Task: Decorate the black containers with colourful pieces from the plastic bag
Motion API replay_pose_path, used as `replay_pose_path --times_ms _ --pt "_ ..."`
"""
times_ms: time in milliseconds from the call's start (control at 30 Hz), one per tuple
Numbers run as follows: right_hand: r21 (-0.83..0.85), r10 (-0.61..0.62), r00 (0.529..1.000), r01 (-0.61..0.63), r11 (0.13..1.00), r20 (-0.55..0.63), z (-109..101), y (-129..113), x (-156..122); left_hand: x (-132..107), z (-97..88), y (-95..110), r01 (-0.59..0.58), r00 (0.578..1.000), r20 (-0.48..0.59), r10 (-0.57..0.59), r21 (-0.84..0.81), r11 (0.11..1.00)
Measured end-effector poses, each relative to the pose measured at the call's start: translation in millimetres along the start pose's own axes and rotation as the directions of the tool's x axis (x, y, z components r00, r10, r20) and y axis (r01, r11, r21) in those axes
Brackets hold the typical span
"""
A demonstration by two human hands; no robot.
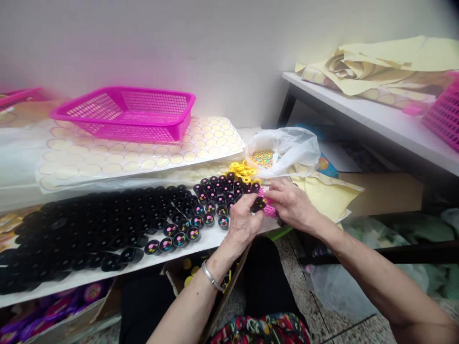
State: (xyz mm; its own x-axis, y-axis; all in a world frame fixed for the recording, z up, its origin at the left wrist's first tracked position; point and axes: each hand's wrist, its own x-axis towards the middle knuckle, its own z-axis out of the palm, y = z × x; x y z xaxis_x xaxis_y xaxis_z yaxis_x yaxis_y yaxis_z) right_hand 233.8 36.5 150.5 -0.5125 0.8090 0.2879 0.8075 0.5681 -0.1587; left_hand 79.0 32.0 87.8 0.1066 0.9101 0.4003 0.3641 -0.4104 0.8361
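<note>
While the left forearm rises from the bottom centre of the frame, banded near the wrist by a silver-coloured bracelet (212,277), the right forearm extends diagonally from the lower right corner; the two hands meet just right of centre. The left hand (244,222) is held with its back upward, thumb and forefinger closed about a black cup (258,204). The right hand (291,203) points to the left with its fingers curled, the fingertips close to the same cup; whether they grip anything cannot be told.

The held cup is positioned between the two hands, over the right part of the table (211,240). Pink pieces (270,210) lie just beside it, partly covered by the right hand. To the left of the left hand, filled cups (180,239) stand with pink and multicoloured contents showing; darker cups (89,220) crowd the left of the frame. Yellow pieces (241,169) are heaped above the left hand in the frame. Near them, a translucent bag (299,148) contains multicoloured beads (262,158). At upper left, a pink basket (134,130) rests on a sheet of circles (211,138).
</note>
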Motion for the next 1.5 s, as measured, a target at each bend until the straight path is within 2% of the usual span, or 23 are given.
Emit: replay_pose_path --times_ms 267,533,667,833,967,1067,1200,1267,1400,1500 --pt "-0.005 0.027 0.999 -0.026 1.0 0.017 2 -3 0 -3 3.5 -3 -0.003 1.0 0.017 0.003 -0.027 1.0" --pt "-0.083 0.021 0.999 -0.018 0.996 0.031 4 -6 -1 -5 2.8 -4 0.027 0.999 0.019 -0.026 -0.042 0.999" --pt "0.029 -0.007 1.0 0.007 1.0 -0.02 6 -5 -1 -8 1.8 -6 0.045 0.999 0.028 -0.042 -0.144 0.989" --pt "0.237 -0.032 0.996 0.051 0.97 -0.081 7 -3 -2 -10 -0.2 -8 0.156 0.987 0.079 -0.137 -0.333 0.93" --pt "0.296 -0.023 0.996 0.047 0.954 -0.086 8 -2 -4 -11 -1.4 -8 0.211 0.977 0.098 -0.188 -0.385 0.898" --pt "0.23 -0.016 0.997 0.032 0.973 -0.074 7 -5 -4 -12 -0.3 -9 0.231 0.973 0.089 -0.213 -0.38 0.896" --pt "-0.044 -0.043 0.999 0.043 0.998 0.002 3 -11 -3 -11 2.3 -10 0.23 0.973 0.063 -0.221 -0.291 0.929" --pt "-0.114 -0.047 0.999 0.049 0.992 0.026 2 -13 -2 -11 3.1 -9 0.225 0.974 0.049 -0.22 -0.26 0.939" --pt "-0.126 -0.054 0.997 0.06 0.99 0.054 1 -13 -1 -9 2.6 -6 0.211 0.977 0.04 -0.207 -0.236 0.949" --pt "-0.025 -0.029 0.998 0.031 0.999 0.049 4 -11 0 -9 1.6 -5 0.249 0.968 0.054 -0.244 -0.287 0.925"
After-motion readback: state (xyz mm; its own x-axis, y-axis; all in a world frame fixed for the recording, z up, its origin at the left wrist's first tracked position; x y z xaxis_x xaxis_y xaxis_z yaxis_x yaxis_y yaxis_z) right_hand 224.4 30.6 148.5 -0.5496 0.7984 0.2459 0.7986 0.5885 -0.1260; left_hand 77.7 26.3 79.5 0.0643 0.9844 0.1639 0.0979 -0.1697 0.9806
